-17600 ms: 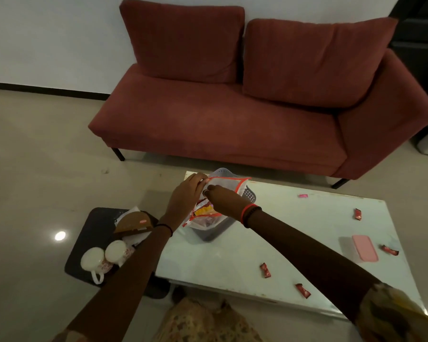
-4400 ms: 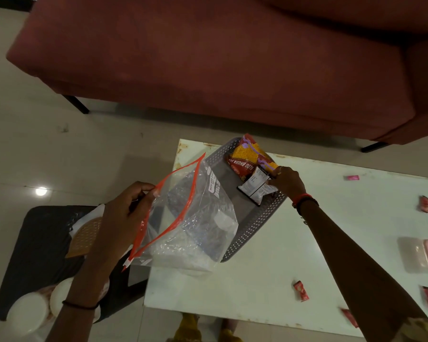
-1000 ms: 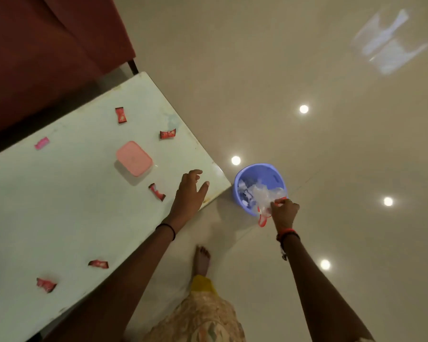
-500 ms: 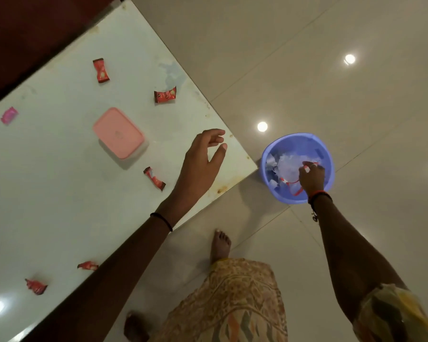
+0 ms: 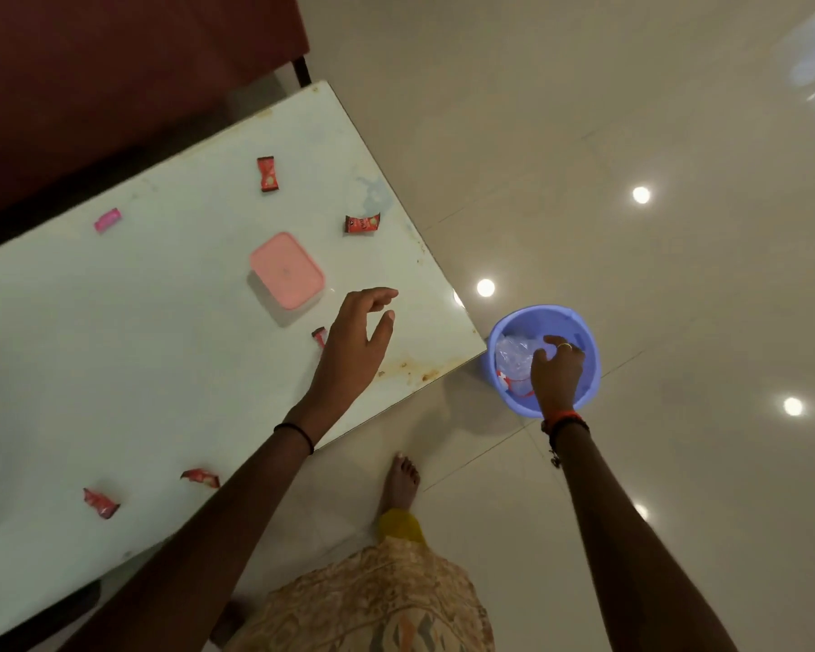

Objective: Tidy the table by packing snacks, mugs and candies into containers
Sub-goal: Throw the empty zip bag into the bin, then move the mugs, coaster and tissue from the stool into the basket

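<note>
The left hand [image 5: 355, 350] is held with fingers spread, empty, above the pale glass surface [image 5: 114, 360]. The right hand [image 5: 556, 369] is lowered into the round blue plastic bin [image 5: 589, 369], fingers loosely curled on the clear crumpled plastic bag [image 5: 514, 364]. Red wrapped candies [image 5: 268, 174] are scattered around the pink-lidded rectangular plastic container [image 5: 286, 269].

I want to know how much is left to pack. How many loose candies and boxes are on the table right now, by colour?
Red-wrapped candies: 5
Pink-wrapped candy: 1
Pink lidded box: 1
Total: 7 things on the table; one red candy is partly hidden by the left hand.
</note>
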{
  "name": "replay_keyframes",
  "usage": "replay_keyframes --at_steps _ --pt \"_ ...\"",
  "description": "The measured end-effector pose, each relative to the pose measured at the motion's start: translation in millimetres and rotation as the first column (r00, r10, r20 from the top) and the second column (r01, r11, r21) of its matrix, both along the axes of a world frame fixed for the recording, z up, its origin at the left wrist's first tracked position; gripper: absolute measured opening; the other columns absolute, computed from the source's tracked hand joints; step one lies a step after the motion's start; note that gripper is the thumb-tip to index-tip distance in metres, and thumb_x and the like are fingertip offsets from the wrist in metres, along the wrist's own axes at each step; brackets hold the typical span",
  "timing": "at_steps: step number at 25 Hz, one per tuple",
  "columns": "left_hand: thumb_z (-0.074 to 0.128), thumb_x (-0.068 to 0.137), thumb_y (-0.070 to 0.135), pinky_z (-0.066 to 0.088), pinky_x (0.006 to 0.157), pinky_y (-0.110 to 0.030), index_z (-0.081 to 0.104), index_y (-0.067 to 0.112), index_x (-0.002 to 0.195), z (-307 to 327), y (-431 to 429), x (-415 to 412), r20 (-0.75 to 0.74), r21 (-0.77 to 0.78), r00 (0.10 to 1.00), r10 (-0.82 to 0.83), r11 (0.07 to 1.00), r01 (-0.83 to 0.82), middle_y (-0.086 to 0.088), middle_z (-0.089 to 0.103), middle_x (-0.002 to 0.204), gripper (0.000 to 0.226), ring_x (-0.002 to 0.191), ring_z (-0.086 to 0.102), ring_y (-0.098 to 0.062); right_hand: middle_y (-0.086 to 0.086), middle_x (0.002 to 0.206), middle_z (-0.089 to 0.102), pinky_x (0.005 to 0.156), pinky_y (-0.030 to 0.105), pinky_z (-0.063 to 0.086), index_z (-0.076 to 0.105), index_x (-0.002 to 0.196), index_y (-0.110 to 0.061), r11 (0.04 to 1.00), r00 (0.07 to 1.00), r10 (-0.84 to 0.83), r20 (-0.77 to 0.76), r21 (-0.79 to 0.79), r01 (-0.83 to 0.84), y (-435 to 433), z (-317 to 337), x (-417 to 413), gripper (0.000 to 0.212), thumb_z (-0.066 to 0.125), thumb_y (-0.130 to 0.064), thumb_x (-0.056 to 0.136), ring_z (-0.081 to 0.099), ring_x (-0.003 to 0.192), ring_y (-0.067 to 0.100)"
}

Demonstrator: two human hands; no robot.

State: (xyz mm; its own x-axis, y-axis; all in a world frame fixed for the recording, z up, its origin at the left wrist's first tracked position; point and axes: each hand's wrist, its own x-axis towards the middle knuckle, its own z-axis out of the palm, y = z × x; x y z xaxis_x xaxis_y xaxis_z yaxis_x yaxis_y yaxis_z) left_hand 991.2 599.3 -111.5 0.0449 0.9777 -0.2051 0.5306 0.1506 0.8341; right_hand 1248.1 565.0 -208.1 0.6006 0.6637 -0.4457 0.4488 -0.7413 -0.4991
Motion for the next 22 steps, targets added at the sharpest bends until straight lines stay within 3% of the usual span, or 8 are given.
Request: replay_keyframes --at_steps 5,9,15,18,22 --pt "0.05 0.091 0.004 0.034 0.086 0.002 0.056 0.011 0.115 61 -32 -61 0.017 0.078 0.994 0.104 0.991 -0.105 0.0 0.057 0.113 0.025 0.104 0.054 -0.011 0.023 0.133 0.047 0.108 0.035 0.029 0.057 0.12 -0.001 0.976 0.99 0.138 0.041 0.165 -0.143 -5 104 -100 0.033 0.05 -0.004 0.088 0.042 0.126 0.036" --pt "0.049 0.091 0.005 0.039 0.096 -0.017 0.056 0.011 0.116 121 -69 -135 0.012 0.162 0.972 0.235 0.959 -0.234 -0.001 0.058 0.114 0.026 0.108 0.055 -0.013 0.019 0.142 0.038 0.113 0.036 0.027 0.054 0.125 -0.005 0.909 0.938 0.346 0.02 0.242 -0.34 -13 179 -199 0.036 0.049 -0.005 0.089 0.032 0.135 0.032" --pt "0.048 0.092 0.007 0.038 0.097 -0.013 0.056 0.015 0.116 185 -153 -280 0.022 0.245 0.895 0.446 0.865 -0.437 0.001 0.058 0.116 0.026 0.109 0.054 -0.007 0.019 0.146 0.033 0.113 0.035 0.025 0.049 0.133 -0.003 0.747 0.79 0.613 0.027 0.305 -0.59 -54 257 -368 0.041 0.048 -0.01 0.092 0.027 0.139 0.031" --pt "0.048 0.092 0.006 0.036 0.095 -0.011 0.056 0.012 0.116 198 -219 -369 0.002 0.25 0.823 0.568 0.797 -0.55 -0.004 0.06 0.117 0.026 0.109 0.054 -0.01 0.017 0.147 0.029 0.11 0.03 0.027 0.047 0.134 -0.001 0.636 0.675 0.738 0.004 0.332 -0.697 -96 279 -460 0.042 0.047 -0.01 0.094 0.025 0.139 0.029" --pt "0.05 0.091 0.003 0.039 0.091 -0.013 0.058 0.008 0.113 199 -311 -474 -0.03 0.269 0.723 0.69 0.702 -0.659 -0.009 0.06 0.115 0.024 0.106 0.055 -0.014 0.018 0.149 0.027 0.112 0.033 0.029 0.044 0.136 0.001 0.527 0.558 0.83 -0.01 0.343 -0.778 -155 289 -574 0.043 0.047 -0.01 0.094 0.024 0.14 0.03"
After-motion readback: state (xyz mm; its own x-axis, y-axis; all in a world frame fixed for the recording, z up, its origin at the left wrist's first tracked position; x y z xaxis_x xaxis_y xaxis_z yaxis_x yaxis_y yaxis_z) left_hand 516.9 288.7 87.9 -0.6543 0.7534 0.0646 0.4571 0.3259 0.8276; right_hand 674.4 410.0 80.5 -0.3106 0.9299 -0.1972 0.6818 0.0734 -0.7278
